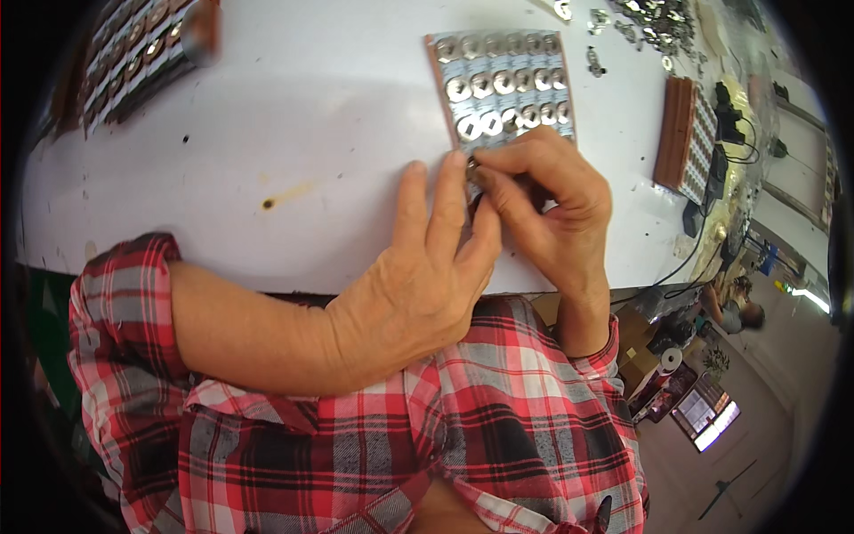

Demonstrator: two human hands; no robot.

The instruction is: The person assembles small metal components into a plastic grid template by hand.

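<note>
The near end of the tray [500, 84] is hidden under both hands. The right hand [556, 205] pinches a small metal part [472, 166] at that edge, grip clamped on it; the left hand [427, 276] lies flat on the bench [294, 133], fingers together, touching the part. Loose parts [654, 22] lie beyond.

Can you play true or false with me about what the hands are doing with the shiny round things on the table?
1. Both hands meet at the near end of the card of shiny rings. True.
2. The left hand is holding a hammer. False: its fingers rest on the card's near end, with no tool.
3. The right hand pinches something small at the card's edge. True.
4. The table is black. False: it is white.
5. The sleeves are plain blue. False: they are red plaid.
</note>
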